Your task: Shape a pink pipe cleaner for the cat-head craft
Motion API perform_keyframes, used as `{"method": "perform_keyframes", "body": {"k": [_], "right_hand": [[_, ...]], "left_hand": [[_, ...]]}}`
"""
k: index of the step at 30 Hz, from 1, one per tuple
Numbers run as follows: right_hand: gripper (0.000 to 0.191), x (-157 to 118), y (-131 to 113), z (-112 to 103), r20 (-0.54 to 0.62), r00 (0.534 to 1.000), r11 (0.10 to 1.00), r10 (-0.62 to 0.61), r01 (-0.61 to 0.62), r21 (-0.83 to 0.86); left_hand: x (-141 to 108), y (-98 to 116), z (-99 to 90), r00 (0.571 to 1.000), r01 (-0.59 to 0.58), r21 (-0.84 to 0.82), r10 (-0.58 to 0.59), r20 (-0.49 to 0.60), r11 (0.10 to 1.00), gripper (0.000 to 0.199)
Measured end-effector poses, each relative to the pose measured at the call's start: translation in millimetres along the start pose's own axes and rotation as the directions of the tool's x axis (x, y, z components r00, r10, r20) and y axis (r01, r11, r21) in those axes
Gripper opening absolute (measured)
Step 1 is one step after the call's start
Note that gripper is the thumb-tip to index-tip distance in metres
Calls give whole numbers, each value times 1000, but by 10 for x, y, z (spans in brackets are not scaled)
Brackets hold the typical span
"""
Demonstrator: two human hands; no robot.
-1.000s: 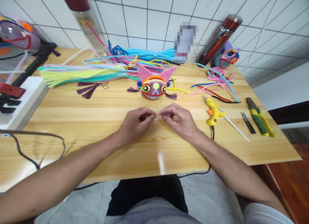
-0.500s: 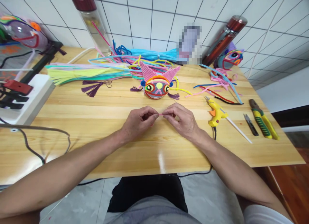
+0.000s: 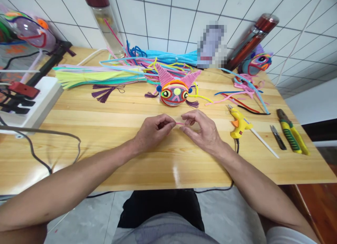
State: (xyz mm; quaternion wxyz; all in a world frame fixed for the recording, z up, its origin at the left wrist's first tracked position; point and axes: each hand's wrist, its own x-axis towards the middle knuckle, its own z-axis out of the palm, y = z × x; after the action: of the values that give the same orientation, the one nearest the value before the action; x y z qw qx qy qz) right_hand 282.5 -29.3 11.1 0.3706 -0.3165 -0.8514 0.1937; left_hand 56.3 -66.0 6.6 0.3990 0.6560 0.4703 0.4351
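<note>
My left hand (image 3: 158, 129) pinches a short piece of pink pipe cleaner (image 3: 180, 123) between thumb and fingertips. The pink piece sticks out to the right, toward my right hand (image 3: 201, 126). On that side the thumb and forefinger stand apart around the free end, and I see no grip on it. Just beyond both hands sits a decorated animal head (image 3: 174, 95) with pink pointed ears, round eyes, a red-outlined mouth and dark purple tassels at its sides.
Bundles of pipe cleaners (image 3: 105, 75) lie along the back, with a purple tassel (image 3: 104, 93) in front. At right are a yellow glue gun (image 3: 240, 123), small snips (image 3: 278, 137) and pliers (image 3: 291, 131). A white power strip (image 3: 43, 103) stands at left; a flask (image 3: 252, 42) leans behind.
My right thumb and forefinger have parted from the pink pipe cleaner, and more of it shows. My left hand keeps its pinch. The whole view has shifted slightly.
</note>
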Motion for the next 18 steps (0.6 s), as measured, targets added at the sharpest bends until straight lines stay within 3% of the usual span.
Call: {"method": "perform_keyframes", "body": {"k": [3,5,11,18], "right_hand": [[7,5,-17,33,37,999,1000,8,-9,18],[10,12,-34,31,31,999,999,38,-39,4],[13,32,-82,-36,-115,986,991,124,-129,-34],[7,14,-29,52,-9,1000,1000,-27,27,8]], "left_hand": [[-4,6,8,1000,-9,-1,9,5,1000,18],[-6,9,8,1000,8,-6,-8,18,1000,19],[-6,-16,-9,995,75,-51,-72,63,996,26],[-9,-53,0,998,24,-36,-21,63,999,21]]}}
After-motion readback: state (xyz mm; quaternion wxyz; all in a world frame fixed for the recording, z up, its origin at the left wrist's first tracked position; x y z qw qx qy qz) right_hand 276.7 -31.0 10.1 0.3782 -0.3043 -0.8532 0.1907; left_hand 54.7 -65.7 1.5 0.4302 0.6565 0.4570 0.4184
